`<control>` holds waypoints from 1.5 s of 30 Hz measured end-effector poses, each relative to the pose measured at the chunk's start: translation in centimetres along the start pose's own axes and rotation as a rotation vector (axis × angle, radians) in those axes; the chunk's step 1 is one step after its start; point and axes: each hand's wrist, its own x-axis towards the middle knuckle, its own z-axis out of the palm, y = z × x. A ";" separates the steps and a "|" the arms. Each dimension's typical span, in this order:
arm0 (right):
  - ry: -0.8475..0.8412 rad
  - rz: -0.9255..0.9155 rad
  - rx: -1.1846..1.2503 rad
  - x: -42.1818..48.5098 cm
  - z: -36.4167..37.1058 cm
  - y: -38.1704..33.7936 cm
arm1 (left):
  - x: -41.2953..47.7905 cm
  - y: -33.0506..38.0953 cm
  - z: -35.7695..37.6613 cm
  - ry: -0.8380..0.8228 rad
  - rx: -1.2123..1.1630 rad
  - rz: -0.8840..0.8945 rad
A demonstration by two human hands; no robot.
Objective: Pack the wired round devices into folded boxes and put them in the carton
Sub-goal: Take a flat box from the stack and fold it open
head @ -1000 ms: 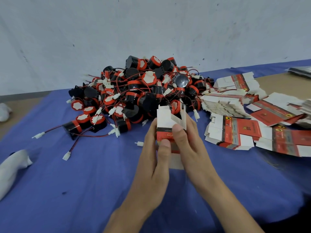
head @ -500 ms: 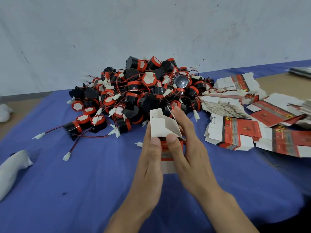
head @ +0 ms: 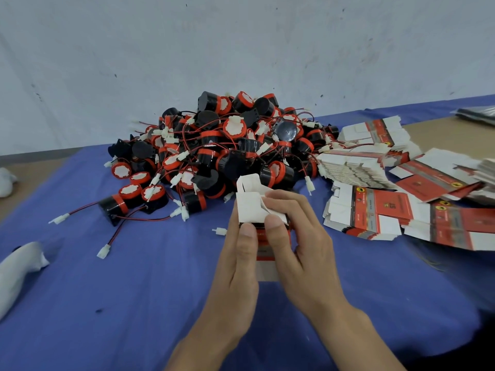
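Our left hand (head: 238, 253) and right hand (head: 300, 236) both pinch the half-folded white-and-red cardboard box (head: 250, 207) above the blue surface (head: 134, 290), just before the black-and-red wired device pile (head: 214, 145); uneven thumb pressure could crease its flaps.

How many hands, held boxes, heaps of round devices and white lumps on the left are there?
hands: 2, left hand and right hand
held box: 1
heap of round devices: 1
white lumps: 2, near lump and far lump
Total: 6
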 end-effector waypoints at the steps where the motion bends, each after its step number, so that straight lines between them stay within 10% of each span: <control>1: 0.002 0.011 0.011 0.0 0.0 0.0 | 0.0 0.0 0.0 -0.010 0.012 -0.004; 26: -0.168 0.118 0.309 -0.5 0.3 -0.4 | 1.1 1.5 -2.5 -0.097 -0.111 -0.093; 45: -0.129 0.027 0.042 -0.6 0.7 -0.7 | 0.8 1.4 -2.8 -0.097 -0.065 -0.063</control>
